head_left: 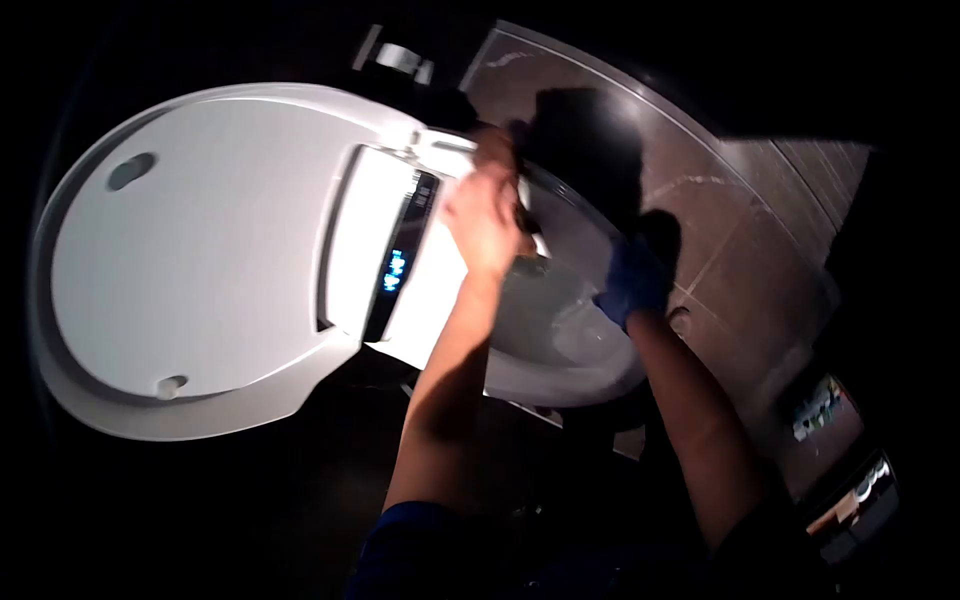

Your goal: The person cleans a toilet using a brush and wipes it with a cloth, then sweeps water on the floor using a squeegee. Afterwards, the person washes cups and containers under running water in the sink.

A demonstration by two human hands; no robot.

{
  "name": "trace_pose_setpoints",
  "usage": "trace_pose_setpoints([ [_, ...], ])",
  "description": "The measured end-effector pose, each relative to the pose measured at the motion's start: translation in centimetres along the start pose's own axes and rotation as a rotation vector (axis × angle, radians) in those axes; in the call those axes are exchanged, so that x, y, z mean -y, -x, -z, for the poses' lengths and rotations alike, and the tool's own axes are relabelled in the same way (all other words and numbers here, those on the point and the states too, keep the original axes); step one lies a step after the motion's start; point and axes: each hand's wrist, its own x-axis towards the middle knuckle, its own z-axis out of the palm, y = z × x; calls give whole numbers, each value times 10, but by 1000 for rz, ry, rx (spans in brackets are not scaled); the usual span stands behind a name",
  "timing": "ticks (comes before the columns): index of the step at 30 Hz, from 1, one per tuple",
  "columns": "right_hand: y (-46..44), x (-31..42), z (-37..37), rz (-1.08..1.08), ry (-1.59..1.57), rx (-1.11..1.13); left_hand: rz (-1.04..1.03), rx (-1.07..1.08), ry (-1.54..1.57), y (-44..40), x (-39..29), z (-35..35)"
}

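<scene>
My left hand (487, 225) is bare and smeared by motion, over the back edge of a white toilet bowl (560, 385). Its fingers look curled around a dark object with a pale edge, too blurred to name. A blue glove covers my right hand (637, 278), which rests on the bowl's rim on the right, its thumb side toward the inside. Shadow hides most of the gloved fingers. To the left of my left hand lies the large white toilet seat unit (220, 240), with a lit blue display (396, 270) on its dark strip.
Grey-brown tiles (715, 255) with pale veins lie beyond the bowl on the right. A blurred white and metallic fitting (398, 60) shows at the top. Colourful items (822, 410) and a bright panel (855, 505) stand at the lower right. Much of the surroundings is dark.
</scene>
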Motion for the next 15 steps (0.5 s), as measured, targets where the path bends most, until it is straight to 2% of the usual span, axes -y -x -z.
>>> trace_pose_setpoints([
  [1, 2, 0, 2, -4, -47, 40, 23, -173, -159, -6, -14, -4],
  [3, -3, -6, -11, 78, -55, -37, -149, -172, -284, 6, -17, -32],
  [4, 2, -20, -16, 82, -37, -15, -171, 51, -42, 29, -21, -43],
  [5, 4, -39, -16, 82, -182, -79, -200, 265, 205, 47, -30, -55],
  [7, 7, -83, -17, 79, -488, -223, -92, 1009, -350, 87, -108, -47],
  [8, 8, -106, -19, 82, -646, -295, -291, 860, -165, 143, -103, -57],
  [9, 26, -127, -36, -101, -1117, -345, -508, 706, -19, 199, -98, -67],
  [10, 44, -148, -52, -264, -1599, -507, -563, 780, -10, 236, -92, -57],
  [11, 52, -199, -100, -245, -1287, -448, -623, 852, -1, 260, -83, -41],
  [12, 69, -195, -102, -245, -1198, -384, -614, 985, -77, 275, -65, -22],
  [13, 86, -169, -59, -461, -1005, -8, -592, 1118, -159, 287, -40, 0],
  [14, 95, -180, -96, -379, -1043, 17, -513, 954, -194, 298, -5, 16],
  [15, 99, -173, -100, -359, -1048, 34, -423, 794, -214, 309, 30, 33],
])
